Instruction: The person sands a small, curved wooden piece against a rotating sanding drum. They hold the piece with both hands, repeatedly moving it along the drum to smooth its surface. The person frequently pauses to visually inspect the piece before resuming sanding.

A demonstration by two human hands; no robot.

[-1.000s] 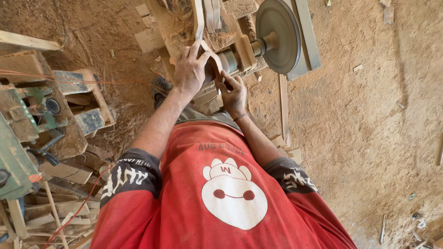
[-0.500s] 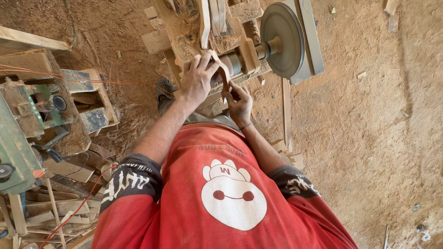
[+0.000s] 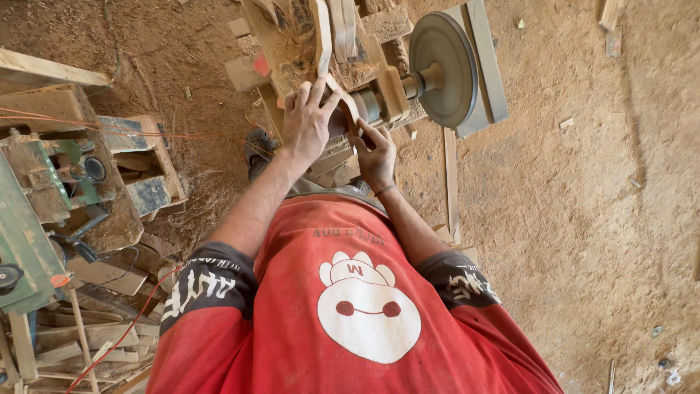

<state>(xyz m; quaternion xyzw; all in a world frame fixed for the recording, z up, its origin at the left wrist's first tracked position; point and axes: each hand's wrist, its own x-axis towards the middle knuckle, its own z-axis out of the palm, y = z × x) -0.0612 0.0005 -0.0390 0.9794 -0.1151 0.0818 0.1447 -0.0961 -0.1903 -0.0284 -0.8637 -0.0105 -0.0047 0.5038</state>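
Note:
My left hand [image 3: 306,128] lies over a thin curved wooden piece [image 3: 345,101], fingers spread along it. My right hand [image 3: 375,155] grips the same piece from its lower end. Both hands hold the piece against the grey spindle [image 3: 368,106] of a grinding machine. A large grey disc [image 3: 441,69] sits on the right end of that spindle. Where the wood meets the spindle is hidden behind my fingers. My red shirt [image 3: 350,306] fills the lower part of the view.
A rough wooden block and boards [image 3: 292,36] form the machine's bench. A green machine with wooden boxes [image 3: 65,182] and loose wood scraps [image 3: 95,328] stands at the left. Sawdust-covered ground [image 3: 583,219] spreads to the right, and a long plank [image 3: 450,182] lies by the bench.
Both hands keep hold of the curved piece at the spindle and have drifted slightly down and to the right in the view. The grip looks the same.

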